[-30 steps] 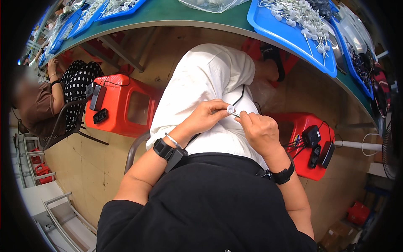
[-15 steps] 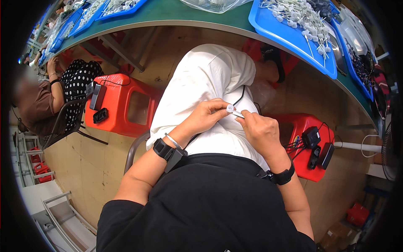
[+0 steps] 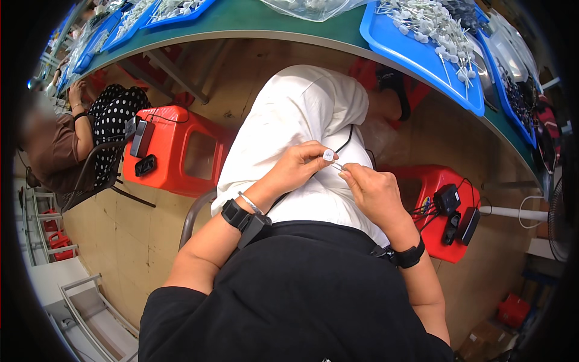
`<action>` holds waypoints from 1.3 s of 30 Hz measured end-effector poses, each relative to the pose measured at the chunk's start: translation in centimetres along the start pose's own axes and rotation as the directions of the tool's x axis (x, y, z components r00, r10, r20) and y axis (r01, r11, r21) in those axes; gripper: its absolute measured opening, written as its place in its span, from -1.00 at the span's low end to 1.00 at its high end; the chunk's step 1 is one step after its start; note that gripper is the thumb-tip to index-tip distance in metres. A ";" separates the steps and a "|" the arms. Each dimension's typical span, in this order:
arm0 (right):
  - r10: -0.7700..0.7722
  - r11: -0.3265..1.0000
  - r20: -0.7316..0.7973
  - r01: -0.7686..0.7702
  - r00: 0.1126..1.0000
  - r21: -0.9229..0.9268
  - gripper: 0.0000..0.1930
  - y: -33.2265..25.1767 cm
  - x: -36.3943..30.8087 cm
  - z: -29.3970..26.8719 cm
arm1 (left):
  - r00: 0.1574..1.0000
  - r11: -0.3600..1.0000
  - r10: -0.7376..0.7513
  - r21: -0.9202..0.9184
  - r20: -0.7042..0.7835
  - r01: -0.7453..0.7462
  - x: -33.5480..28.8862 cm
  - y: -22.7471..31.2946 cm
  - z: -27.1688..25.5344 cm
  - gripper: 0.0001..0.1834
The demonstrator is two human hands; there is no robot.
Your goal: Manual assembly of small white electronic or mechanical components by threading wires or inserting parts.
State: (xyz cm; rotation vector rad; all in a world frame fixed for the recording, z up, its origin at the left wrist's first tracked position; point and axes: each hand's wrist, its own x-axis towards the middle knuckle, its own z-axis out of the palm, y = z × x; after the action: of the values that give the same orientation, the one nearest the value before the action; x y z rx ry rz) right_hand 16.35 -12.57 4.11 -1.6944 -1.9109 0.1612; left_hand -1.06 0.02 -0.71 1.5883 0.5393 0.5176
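Over my lap, my left hand (image 3: 301, 164) pinches a small white rounded piece (image 3: 329, 155) between thumb and fingertips. Its face shows a faint mark at the centre. From the other side, my right hand (image 3: 373, 188) grips a thin silver-coloured tool (image 3: 338, 166), held between thumb and index finger. The tool's tip is at the lower edge of the white piece; whether it touches cannot be made out. Most of the tool is hidden in my right fingers. Both hands are above white trousers (image 3: 289, 120).
Ahead is a green table (image 3: 289, 24) with a blue tray (image 3: 386, 42) of white stemmed pieces (image 3: 443, 36) and a clear plastic bag (image 3: 313, 5). Red stools (image 3: 172, 151) with black devices flank me. A person (image 3: 66, 139) sits at left; a fan (image 3: 558, 217) stands right.
The tool has shifted slightly down and left against the white piece. My right fingers have changed angle a little, and the white piece has tilted slightly. My left hand is nearly still.
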 end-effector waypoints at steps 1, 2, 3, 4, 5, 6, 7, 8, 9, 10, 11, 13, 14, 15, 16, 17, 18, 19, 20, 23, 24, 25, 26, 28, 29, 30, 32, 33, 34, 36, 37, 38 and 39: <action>0.009 1.000 -0.014 -0.009 1.000 0.025 -0.82 0.0 0.0 0.0 | 1.000 0.999 0.025 0.027 -0.005 -0.025 0.0 0.1 0.0 -0.75; 0.019 0.999 -0.028 -0.017 0.999 0.049 -0.82 0.0 0.0 0.1 | 1.000 0.999 0.025 0.027 -0.006 -0.025 0.0 0.1 0.0 -0.75; 0.018 0.999 -0.027 -0.017 0.999 0.050 -0.82 -0.1 0.0 0.1 | 0.999 0.998 0.049 0.051 -0.013 -0.048 0.0 0.1 0.1 -0.75; 0.027 0.998 -0.020 -0.026 0.999 0.052 -0.81 -0.1 0.0 0.1 | 0.997 0.995 0.073 0.076 -0.020 -0.071 0.0 0.0 0.1 -0.76; 0.035 0.998 -0.013 -0.034 0.999 0.054 -0.81 -0.1 0.1 0.0 | 0.997 0.995 0.072 0.076 -0.021 -0.070 -0.1 0.0 0.1 -0.76; 0.035 0.998 -0.012 -0.034 0.999 0.054 -0.81 -0.2 0.1 0.0 | 0.995 0.991 0.094 0.100 -0.020 -0.092 -0.1 0.0 0.1 -0.76; 0.045 0.998 0.012 -0.046 0.999 0.049 -0.81 -0.2 0.0 -0.1 | 0.993 0.986 0.116 0.124 -0.018 -0.113 -0.1 0.0 0.1 -0.77; 0.056 0.997 0.036 -0.057 0.998 0.043 -0.80 -0.2 0.0 -0.2 | 0.993 0.986 0.116 0.123 -0.017 -0.113 -0.1 0.1 0.1 -0.77; 0.056 0.997 0.037 -0.058 0.998 0.043 -0.80 -0.3 0.0 -0.3 | 0.995 0.986 0.103 0.134 -0.010 -0.100 -0.1 0.3 0.1 -0.78; 0.062 0.997 0.050 -0.065 0.997 0.046 -0.80 -0.4 0.0 -0.3 | 0.996 0.985 0.089 0.146 -0.004 -0.088 -0.1 0.4 0.1 -0.79; 0.069 0.996 0.063 -0.072 0.996 0.049 -0.79 -0.4 0.1 -0.4 | 0.996 0.986 0.089 0.145 -0.004 -0.087 -0.1 0.2 0.1 -0.79; 0.071 0.996 0.069 -0.075 0.995 0.053 -0.78 -0.5 0.1 -0.5 | 0.987 0.970 0.160 0.186 -0.010 -0.155 -0.2 -0.1 0.2 -0.81; 0.074 0.995 0.073 -0.078 0.995 0.056 -0.77 -0.5 0.1 -0.6 | 0.987 0.971 0.158 0.184 -0.009 -0.154 -0.1 -0.2 0.2 -0.81; 0.075 0.995 0.074 -0.080 0.994 0.056 -0.77 -0.5 0.1 -0.6 | 0.986 0.963 0.166 0.216 -0.004 -0.161 -0.1 -0.2 0.1 -0.81; 0.083 0.995 0.088 -0.088 0.993 0.048 -0.76 -0.5 0.1 -0.6 | 0.985 0.954 0.174 0.247 0.000 -0.169 -0.1 -0.2 0.1 -0.81; 0.091 0.995 0.103 -0.095 0.991 0.040 -0.74 -0.5 0.1 -0.7 | 0.985 0.955 0.172 0.246 0.000 -0.167 -0.1 -0.2 0.1 -0.81; 0.092 0.994 0.104 -0.097 0.990 0.041 -0.74 -0.5 0.1 -0.7 | 0.985 0.954 0.175 0.247 -0.004 -0.169 -0.1 -0.2 0.2 -0.81; 0.098 0.994 0.110 -0.103 0.989 0.031 -0.73 -0.6 0.1 -0.8 | 0.984 0.954 0.177 0.248 -0.008 -0.170 -0.2 -0.3 0.2 -0.81; 0.105 0.994 0.117 -0.108 0.988 0.022 -0.72 -0.7 0.2 -0.9 | 0.984 0.954 0.176 0.247 -0.008 -0.168 -0.2 -0.3 0.2 -0.81; 0.128 0.992 0.151 -0.128 0.980 -0.006 -0.69 -0.7 0.2 -1.1 | 0.979 0.932 0.204 0.306 0.003 -0.195 0.0 -0.6 0.1 -0.81; 0.130 0.991 0.153 -0.131 0.980 -0.007 -0.69 -0.7 0.2 -1.2 | 0.978 0.929 0.208 0.311 0.008 -0.200 0.0 -0.6 0.2 -0.82; 0.141 0.990 0.170 -0.140 0.975 -0.017 -0.68 -0.7 0.2 -1.2 | 0.977 0.926 0.212 0.316 0.012 -0.205 0.0 -0.6 0.2 -0.83; 0.152 0.988 0.186 -0.149 0.971 -0.028 -0.67 -0.7 0.2 -1.3 | 0.978 0.927 0.210 0.314 0.013 -0.204 0.0 -0.6 0.2 -0.83; 0.160 0.987 0.186 -0.159 0.970 -0.019 -0.67 -0.6 0.1 -1.2 | 0.979 0.925 0.204 0.324 0.017 -0.199 0.0 -0.6 0.2 -0.84; 0.165 0.986 0.184 -0.166 0.969 -0.010 -0.66 -0.5 0.1 -1.2 | 0.979 0.926 0.203 0.322 0.017 -0.198 0.0 -0.7 0.2 -0.84; 0.167 0.986 0.185 -0.168 0.969 -0.010 -0.66 -0.5 0.1 -1.2 | 0.979 0.921 0.204 0.335 0.022 -0.199 0.0 -0.8 0.2 -0.85; 0.205 0.977 0.208 -0.213 0.956 0.019 -0.67 -0.4 0.1 -1.1 | 0.979 0.916 0.204 0.346 0.029 -0.201 0.0 -0.8 0.2 -0.85; 0.206 0.976 0.209 -0.215 0.956 0.019 -0.67 -0.4 0.1 -1.2 | 0.979 0.916 0.200 0.349 0.031 -0.198 0.0 -0.8 0.2 -0.85; 0.224 0.970 0.222 -0.239 0.949 0.044 -0.68 -0.4 0.1 -1.2 | 0.980 0.916 0.195 0.352 0.032 -0.194 -0.1 -0.7 0.2 -0.86; 0.241 0.962 0.236 -0.264 0.941 0.069 -0.69 -0.4 0.2 -1.3 | 0.978 0.909 0.205 0.362 0.039 -0.205 0.0 -0.8 0.2 -0.85; 0.261 0.953 0.258 -0.292 0.930 0.087 -0.69 -0.4 0.2 -1.4 | 0.975 0.902 0.215 0.372 0.047 -0.217 0.0 -0.8 0.2 -0.85; 0.281 0.942 0.280 -0.320 0.918 0.104 -0.70 -0.4 0.3 -1.4 | 0.976 0.903 0.214 0.371 0.048 -0.217 0.0 -0.8 0.2 -0.85; 0.282 0.941 0.281 -0.321 0.917 0.103 -0.70 -0.3 0.2 -1.4 | 0.975 0.901 0.217 0.374 0.052 -0.220 0.0 -0.8 0.3 -0.85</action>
State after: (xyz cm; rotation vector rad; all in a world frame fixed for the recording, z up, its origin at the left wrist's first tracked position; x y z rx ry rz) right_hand 16.78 -12.80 5.51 -1.9342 -1.7500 0.6623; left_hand -0.94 -0.12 -1.55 2.0365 0.4748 0.5995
